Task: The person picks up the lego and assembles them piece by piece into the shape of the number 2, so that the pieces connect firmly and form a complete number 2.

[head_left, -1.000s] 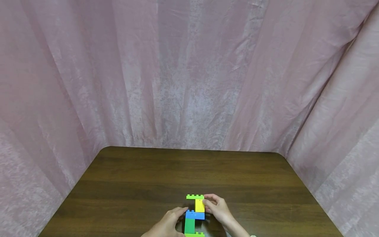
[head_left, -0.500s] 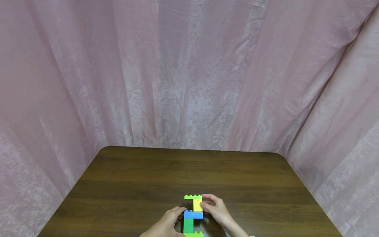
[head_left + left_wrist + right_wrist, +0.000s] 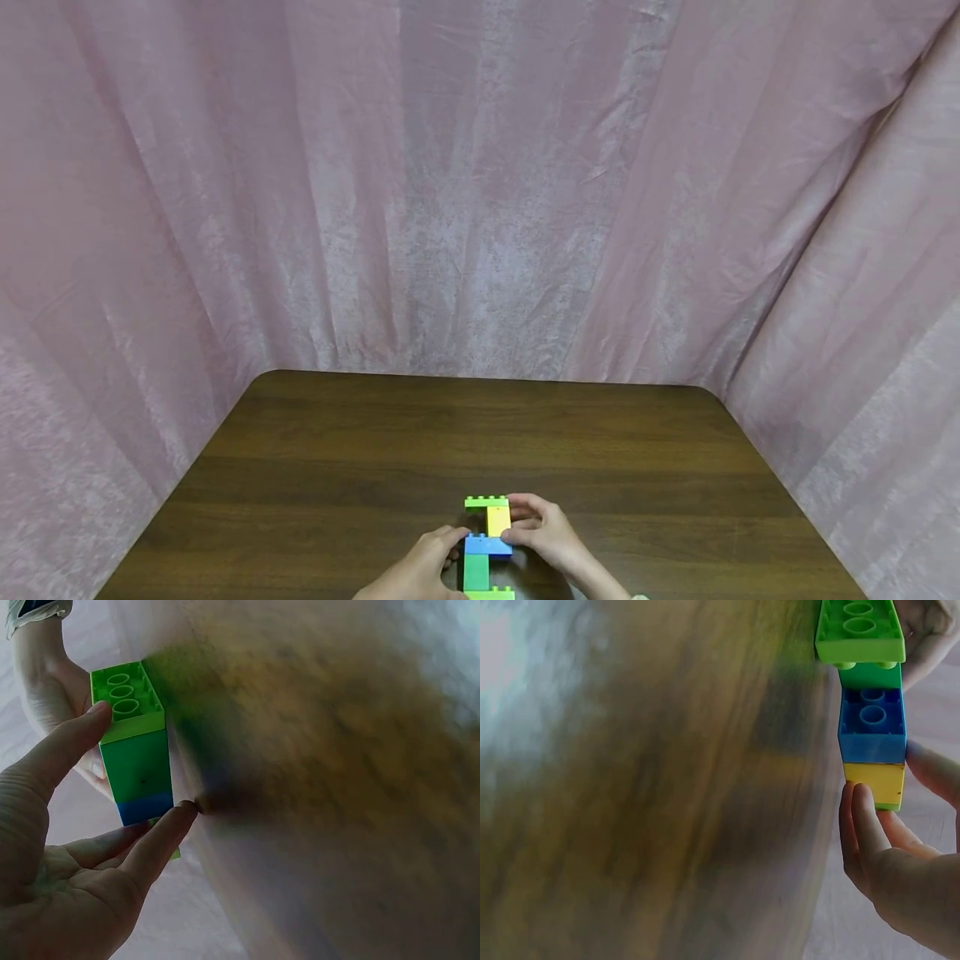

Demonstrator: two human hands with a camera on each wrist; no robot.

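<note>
A stack of toy building bricks stands at the front of the table in the head view. From its top come a lime brick (image 3: 487,502), a yellow brick (image 3: 498,522), a blue brick (image 3: 483,546), a green brick (image 3: 476,573) and another lime brick (image 3: 489,594). My left hand (image 3: 423,567) holds the stack from the left, thumb at the lower lime brick (image 3: 133,726) and fingers by the blue one. On the other side my right hand (image 3: 551,537) grips around the yellow brick (image 3: 874,782), its thumb against the blue brick (image 3: 871,748).
The brown wooden table (image 3: 360,450) spreads out beyond the hands. Pink curtains (image 3: 480,208) hang behind it and along both sides.
The brick stack and both hands have shifted slightly left. My right thumb has slid down from the yellow brick to the blue brick; both hands keep their hold.
</note>
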